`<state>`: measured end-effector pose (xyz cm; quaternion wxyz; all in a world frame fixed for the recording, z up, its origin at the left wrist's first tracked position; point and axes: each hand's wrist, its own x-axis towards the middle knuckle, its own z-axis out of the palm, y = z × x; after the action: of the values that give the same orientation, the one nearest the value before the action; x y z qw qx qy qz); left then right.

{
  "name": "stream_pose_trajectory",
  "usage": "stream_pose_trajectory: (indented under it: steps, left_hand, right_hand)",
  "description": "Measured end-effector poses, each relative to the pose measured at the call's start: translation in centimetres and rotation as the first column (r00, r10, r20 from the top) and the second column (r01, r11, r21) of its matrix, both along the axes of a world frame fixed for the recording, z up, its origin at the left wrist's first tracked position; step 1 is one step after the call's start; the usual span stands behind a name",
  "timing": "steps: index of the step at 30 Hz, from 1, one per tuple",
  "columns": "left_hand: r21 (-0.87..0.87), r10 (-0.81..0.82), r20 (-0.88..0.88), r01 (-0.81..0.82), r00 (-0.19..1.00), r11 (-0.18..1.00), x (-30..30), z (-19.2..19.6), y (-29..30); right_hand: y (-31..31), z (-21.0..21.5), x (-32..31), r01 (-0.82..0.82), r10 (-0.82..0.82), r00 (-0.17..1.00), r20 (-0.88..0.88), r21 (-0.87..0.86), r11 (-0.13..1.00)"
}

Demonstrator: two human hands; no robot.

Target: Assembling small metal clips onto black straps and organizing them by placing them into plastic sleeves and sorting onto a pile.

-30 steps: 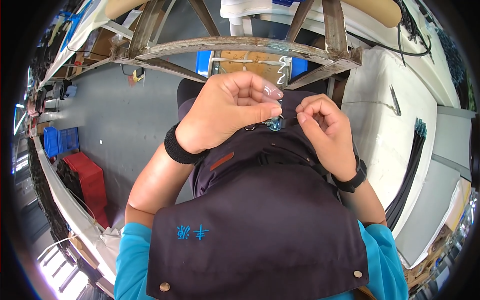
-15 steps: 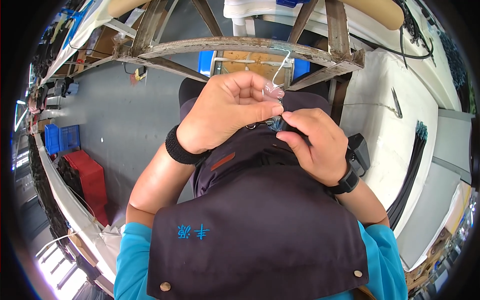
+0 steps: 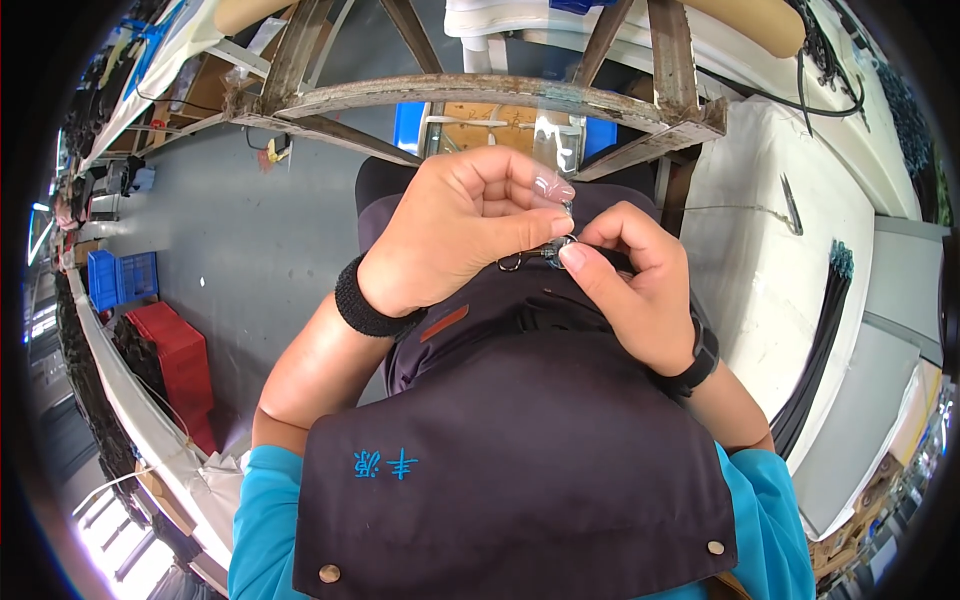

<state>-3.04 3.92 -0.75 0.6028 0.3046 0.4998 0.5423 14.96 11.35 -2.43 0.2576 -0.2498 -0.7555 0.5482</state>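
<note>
My left hand [image 3: 470, 210] is closed, thumb against bent fingers. It pinches a thin clear plastic strip [image 3: 556, 135] that rises past the fingertips and catches the light. Just under that thumb shows a small metal clasp [image 3: 551, 254] with a dark hook-like loop [image 3: 510, 263] sticking out to the left. The thumb and forefinger of my right hand [image 3: 645, 290] close on the clasp's right side, by a thin ring. The fingertips cover part of it, and how strip and clasp join is too small to tell. Both hands are above my dark apron [image 3: 520, 430].
A worn metal frame [image 3: 470, 97] stands ahead, with a box [image 3: 500, 135] behind it. On the white-covered bench [image 3: 745, 270] to my right lie pointed snips [image 3: 793, 207] and a bundle of black cords [image 3: 825, 345] with teal ends. Blue [image 3: 122, 278] and red crates [image 3: 175, 360] stand left.
My right fingers have shifted and spread slightly, uncovering more of the clasp and its ring. The clear strip has turned, from a thin bright line to a broader face. My left hand moved barely.
</note>
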Motion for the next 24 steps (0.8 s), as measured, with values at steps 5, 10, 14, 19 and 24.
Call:
stream_pose_trajectory:
  steps: [5,10,14,19,24]
  left_hand:
    - [-0.001,-0.013,-0.030,0.013,0.999,1.000,-0.4,-0.2,0.0]
    - [0.027,-0.063,-0.110,0.066,0.992,0.997,-1.1,0.4,-0.2]
    - [0.206,-0.087,-0.439,0.194,0.894,0.959,-0.6,1.1,-0.8]
    - [0.165,-0.052,-0.606,0.188,0.794,0.968,0.0,1.1,-1.2]
    - [0.235,0.021,-0.669,0.185,0.743,0.954,0.1,0.9,-1.4]
  right_hand:
    - [0.3,0.1,0.1,-0.119,0.056,0.991,-0.120,-0.618,0.777]
    - [0.2,0.2,0.0,-0.089,0.073,0.996,-0.054,-0.447,0.890]
    - [0.9,0.2,0.1,-0.106,0.123,0.992,0.020,-0.392,0.914]
    - [2.0,0.8,0.3,-0.145,0.181,0.984,-0.009,-0.635,0.759]
    - [2.4,0.3,0.4,-0.201,0.208,0.971,-0.117,-0.868,0.453]
